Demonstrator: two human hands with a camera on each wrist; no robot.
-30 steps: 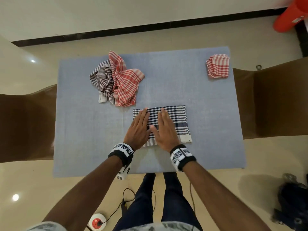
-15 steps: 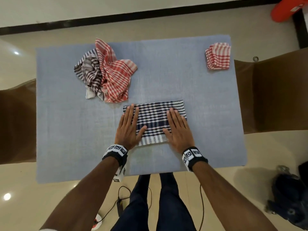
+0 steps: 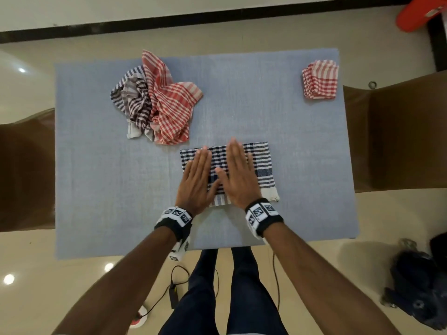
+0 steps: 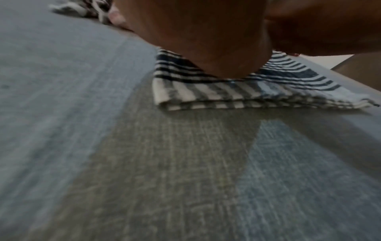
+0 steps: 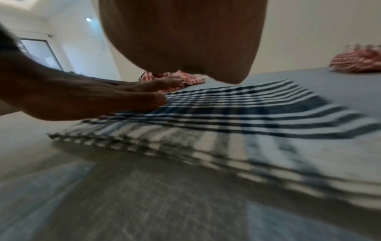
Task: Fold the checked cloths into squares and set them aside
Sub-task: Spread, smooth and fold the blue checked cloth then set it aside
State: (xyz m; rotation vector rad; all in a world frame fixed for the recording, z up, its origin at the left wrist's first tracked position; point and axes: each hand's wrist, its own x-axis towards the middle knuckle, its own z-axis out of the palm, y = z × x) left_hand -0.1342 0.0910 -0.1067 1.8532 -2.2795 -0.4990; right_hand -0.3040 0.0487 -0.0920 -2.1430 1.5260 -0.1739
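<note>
A navy and white checked cloth (image 3: pixel 262 166) lies folded flat near the middle of the blue table cover (image 3: pixel 101 189). My left hand (image 3: pixel 197 176) and right hand (image 3: pixel 238 174) press on it side by side, fingers straight, over its left and middle parts. The cloth's layered near edge (image 4: pixel 247 101) shows in the left wrist view, and its stripes (image 5: pixel 257 117) fill the right wrist view. A crumpled heap of a red checked cloth (image 3: pixel 174 102) and a dark striped cloth (image 3: pixel 131 97) sits at the back left. A folded red checked square (image 3: pixel 319 79) rests at the back right corner.
Brown chairs (image 3: pixel 396 131) stand at both sides of the table. A dark bag (image 3: pixel 420 291) lies on the floor at the right, cables and a red-and-white object (image 3: pixel 139 319) lie by my legs. A red object (image 3: pixel 420 13) stands at the far right.
Both hands, spread apart on the cloth half a second ago, have come back together near its middle and slid toward its far edge.
</note>
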